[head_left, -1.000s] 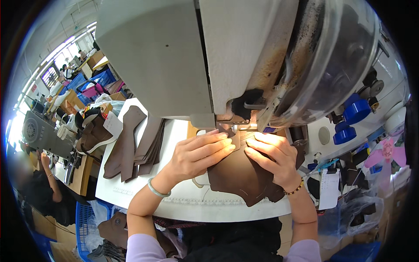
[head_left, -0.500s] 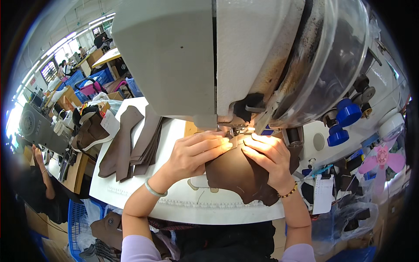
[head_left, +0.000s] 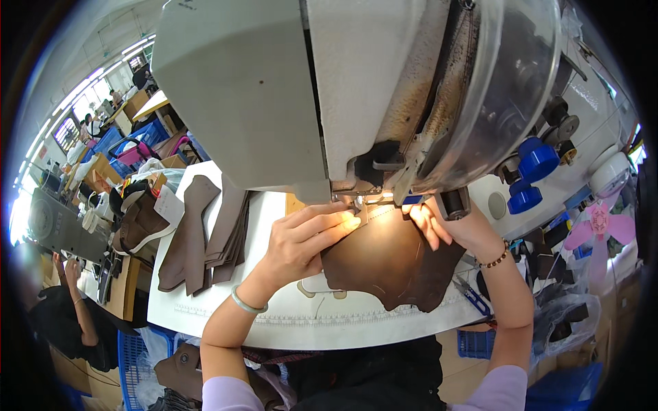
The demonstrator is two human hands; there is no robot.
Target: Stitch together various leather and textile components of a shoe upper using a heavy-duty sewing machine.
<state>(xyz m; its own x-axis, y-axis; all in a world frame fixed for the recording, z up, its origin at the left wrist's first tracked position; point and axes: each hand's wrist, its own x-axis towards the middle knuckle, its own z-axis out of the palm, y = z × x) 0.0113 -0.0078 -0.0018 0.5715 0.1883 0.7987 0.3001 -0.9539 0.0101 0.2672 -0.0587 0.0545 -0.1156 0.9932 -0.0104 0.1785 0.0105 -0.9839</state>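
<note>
A dark brown leather piece [head_left: 384, 264] with a wavy near edge lies under the needle area of a sewing machine [head_left: 240, 96]; a lamp lights its far edge, where a line of stitches shows. My left hand [head_left: 308, 236] pinches the piece's far left edge close by the presser foot, fingers together. My right hand [head_left: 439, 222] is at the piece's far right, beside the machine head, which partly hides it. Its fingers are loosely bent and apart, with nothing visible in them.
Brown cut pieces [head_left: 223, 233] lie stacked at the left of the white table [head_left: 301, 335]; a brown shoe [head_left: 140, 219] stands beyond. Blue-handled snips [head_left: 473, 298] rest at the right, under my forearm. A pink fan [head_left: 600, 222] stands far right. Another person [head_left: 75, 322] sits at left.
My right hand has moved off the middle of the leather to the far right beside the machine head. The leather's right part and the snips are uncovered. My left hand keeps its grip.
</note>
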